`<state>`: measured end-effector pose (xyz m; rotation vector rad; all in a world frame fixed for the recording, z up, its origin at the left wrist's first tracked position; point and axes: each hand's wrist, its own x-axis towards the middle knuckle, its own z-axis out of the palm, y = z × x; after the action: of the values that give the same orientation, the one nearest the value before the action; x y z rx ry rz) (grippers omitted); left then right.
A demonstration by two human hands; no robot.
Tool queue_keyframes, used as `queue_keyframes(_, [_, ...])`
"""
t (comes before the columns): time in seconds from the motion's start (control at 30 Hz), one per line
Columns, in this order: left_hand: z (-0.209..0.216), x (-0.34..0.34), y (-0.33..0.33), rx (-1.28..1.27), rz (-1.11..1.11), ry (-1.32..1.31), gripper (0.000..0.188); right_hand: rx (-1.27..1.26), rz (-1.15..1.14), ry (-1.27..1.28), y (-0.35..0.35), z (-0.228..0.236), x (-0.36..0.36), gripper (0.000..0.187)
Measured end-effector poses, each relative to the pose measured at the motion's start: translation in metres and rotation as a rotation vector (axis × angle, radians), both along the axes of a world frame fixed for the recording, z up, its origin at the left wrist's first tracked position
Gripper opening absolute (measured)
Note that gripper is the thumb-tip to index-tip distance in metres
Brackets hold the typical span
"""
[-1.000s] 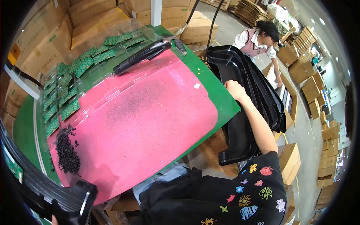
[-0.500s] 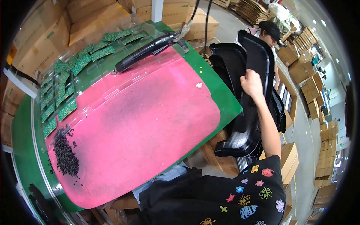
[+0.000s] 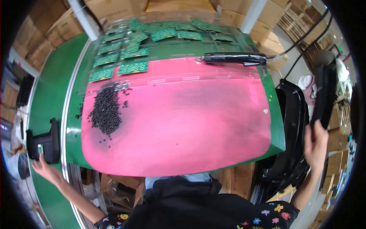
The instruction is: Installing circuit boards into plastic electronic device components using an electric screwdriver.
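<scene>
On the right side, my right hand (image 3: 316,148) is closed on the lower end of a long black plastic panel (image 3: 326,95), which it holds raised off the stack. Several similar black panels (image 3: 292,110) stand beside the table below it. Far left, my left hand (image 3: 46,170) reaches over the green conveyor strip with its fingers stretched out. Its fingertips are at the near edge of a black plastic housing (image 3: 53,143). A small circuit board (image 3: 40,149) sits on that housing, just above the fingertips. Whether the fingers touch the housing is hard to tell.
A pink mat (image 3: 190,126) covers the table, with a pile of small black screws (image 3: 106,110) at its left. Green circuit boards (image 3: 133,68) lie in clear plastic trays (image 3: 171,81) behind. A black electric screwdriver (image 3: 232,58) rests at the back right. Cardboard boxes (image 3: 238,179) stand below.
My view has turned left, bringing my left hand and the housing on the strip into sight. My right hand, earlier on a panel at the stack, now holds a panel up farther right.
</scene>
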<state>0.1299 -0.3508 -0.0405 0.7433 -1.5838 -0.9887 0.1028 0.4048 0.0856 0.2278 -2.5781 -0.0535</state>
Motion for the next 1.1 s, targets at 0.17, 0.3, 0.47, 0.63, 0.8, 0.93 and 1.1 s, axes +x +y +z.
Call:
queue_keyframes(0.17, [0.059,-0.092,0.184,-0.324,-0.592,0.002,0.058,0.299,0.499,-0.749,-0.105,-0.018,-0.030,0.014])
queue_keyframes(0.3, [0.074,-0.134,0.272,-0.819,-1.336,-0.308,0.063,0.425,0.799,-0.914,-0.166,-0.037,-0.037,0.007])
queue_keyframes(0.47, [0.036,-0.161,0.291,-0.767,-1.511,-0.629,0.026,0.109,0.993,-0.830,-0.234,-0.026,-0.103,0.016])
queue_keyframes(0.63, [0.015,-0.166,0.283,-0.846,-1.412,-0.490,0.026,-0.051,0.780,-0.436,-0.286,-0.059,-0.188,0.035])
queue_keyframes(0.8, [0.021,-0.170,0.273,-0.837,-1.426,-0.550,0.027,0.072,0.700,-0.434,-0.311,-0.101,-0.226,0.048])
queue_keyframes(0.93, [0.023,-0.169,0.265,-0.862,-1.417,-0.515,0.027,0.119,0.723,-0.481,-0.317,-0.103,-0.227,0.058])
queue_keyframes(1.1, [0.033,-0.168,0.259,-0.889,-1.403,-0.446,0.028,0.071,0.773,-0.236,-0.296,-0.085,-0.211,0.060])
